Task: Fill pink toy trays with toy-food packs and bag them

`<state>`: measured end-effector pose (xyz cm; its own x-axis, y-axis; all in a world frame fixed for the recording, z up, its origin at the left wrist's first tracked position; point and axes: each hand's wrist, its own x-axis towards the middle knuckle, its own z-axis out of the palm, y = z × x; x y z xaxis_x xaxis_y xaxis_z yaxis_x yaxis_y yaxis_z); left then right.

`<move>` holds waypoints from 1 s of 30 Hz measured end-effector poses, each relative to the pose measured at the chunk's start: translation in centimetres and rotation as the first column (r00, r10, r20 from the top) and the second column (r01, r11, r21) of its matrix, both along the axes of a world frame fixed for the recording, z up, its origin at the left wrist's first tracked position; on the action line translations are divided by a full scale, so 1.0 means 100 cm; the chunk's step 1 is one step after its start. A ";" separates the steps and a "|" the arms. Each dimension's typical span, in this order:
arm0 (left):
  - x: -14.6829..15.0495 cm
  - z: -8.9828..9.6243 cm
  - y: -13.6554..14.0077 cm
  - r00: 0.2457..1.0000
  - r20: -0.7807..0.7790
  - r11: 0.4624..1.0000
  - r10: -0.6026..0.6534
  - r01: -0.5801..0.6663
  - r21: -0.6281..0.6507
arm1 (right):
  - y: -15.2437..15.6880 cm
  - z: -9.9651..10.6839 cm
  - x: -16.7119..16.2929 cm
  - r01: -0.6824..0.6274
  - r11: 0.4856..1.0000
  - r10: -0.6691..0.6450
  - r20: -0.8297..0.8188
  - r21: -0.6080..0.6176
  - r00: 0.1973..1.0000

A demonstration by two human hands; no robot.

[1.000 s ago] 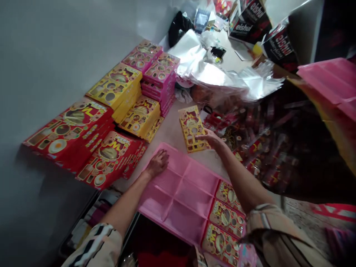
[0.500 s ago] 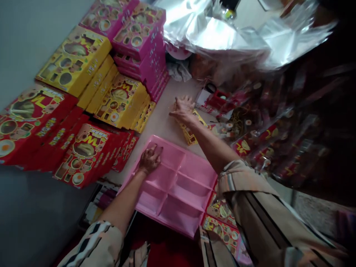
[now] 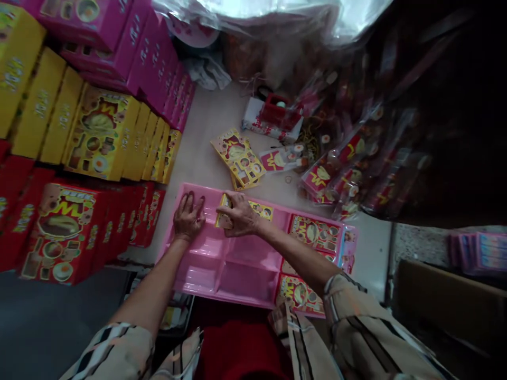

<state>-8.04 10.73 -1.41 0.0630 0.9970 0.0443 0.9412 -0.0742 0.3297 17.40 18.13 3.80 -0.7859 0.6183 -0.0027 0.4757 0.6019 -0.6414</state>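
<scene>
A pink divided tray (image 3: 220, 270) lies in front of me. My left hand (image 3: 189, 217) rests with its fingers spread in the tray's far left compartment. Over the far middle compartment, my right hand (image 3: 240, 215) is closed around a flat yellow printed box (image 3: 262, 211), whose middle is hidden under the hand. Red printed boxes (image 3: 315, 232) fill the tray's right column, partly covered by my right forearm. Just beyond the tray, another yellow box (image 3: 238, 158) lies flat on the table, partly over one more.
Tall stacks of yellow boxes (image 3: 99, 134), red boxes (image 3: 59, 232) and magenta boxes (image 3: 146, 58) stand on the left. A red tape dispenser (image 3: 279, 111) sits at the back. Clear-bagged packets (image 3: 320, 177) pile up at right, near silvery plastic film (image 3: 277, 16).
My right hand has come back from the yellow boxes beyond the tray, bringing one over it. My left hand stays at the far left compartment. The view has shifted, showing the tray's right column.
</scene>
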 end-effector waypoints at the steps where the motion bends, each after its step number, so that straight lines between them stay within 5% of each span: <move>1: 0.000 -0.001 0.000 1.000 -0.003 1.000 0.002 -0.002 0.000 | 0.003 -0.004 0.005 -0.006 1.000 0.006 -0.001 0.008 1.000; 7: 0.002 0.001 -0.001 1.000 -0.012 1.000 0.007 -0.007 -0.020 | -0.020 -0.007 0.038 0.100 0.993 -0.104 0.056 0.069 0.993; 13: 0.005 0.008 0.001 0.999 -0.033 0.997 0.036 -0.038 -0.074 | -0.039 -0.011 0.010 0.378 0.921 -0.390 0.161 0.097 0.907; 30: 0.002 0.007 0.003 0.995 0.081 0.991 0.055 -0.044 -0.126 | -0.040 -0.017 0.001 0.376 0.919 -0.392 0.381 0.121 0.837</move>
<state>-7.84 10.99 -0.67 0.0149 0.9970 -0.0764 0.9111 0.0179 0.4117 17.45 14.14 2.08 -0.4249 0.8763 -0.2270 0.8791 0.3396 -0.3345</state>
